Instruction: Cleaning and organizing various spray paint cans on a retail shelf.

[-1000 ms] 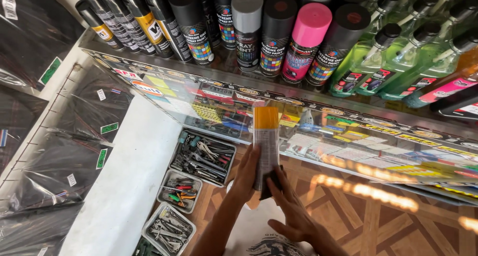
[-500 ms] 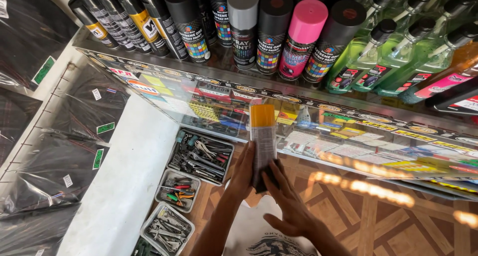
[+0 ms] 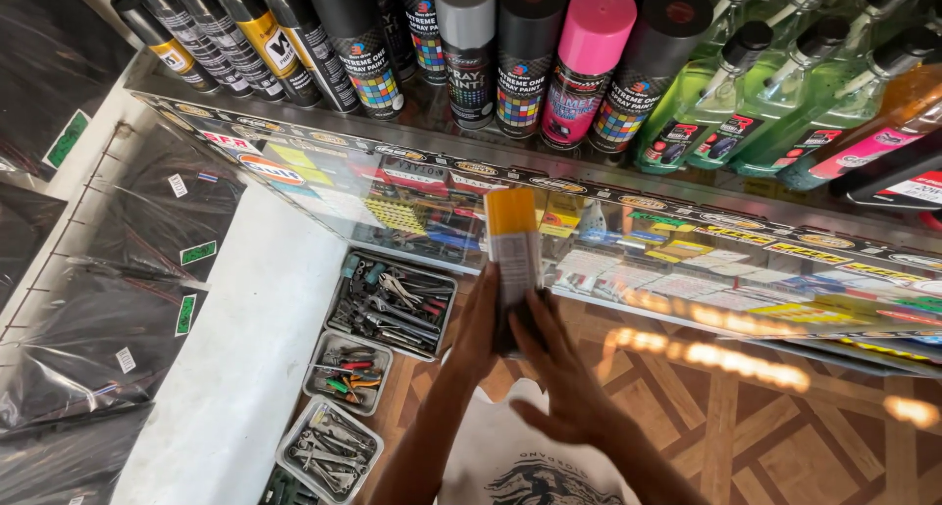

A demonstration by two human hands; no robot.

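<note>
Above wood floor, cylindrical orange-capped spray can (image 3: 512, 255), both hands

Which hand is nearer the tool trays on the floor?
Left. The left hand grips the orange-capped spray can on the side facing the tool trays; the right hand is on the far side.

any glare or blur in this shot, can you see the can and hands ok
Head view: warm streaks of light glare on the glass counter front and smear what lies behind it; the yellow-capped spray can is sharp, held between the left hand and right hand; the wide lens bends the shelf edge; the tool trays are evenly lit.
</note>
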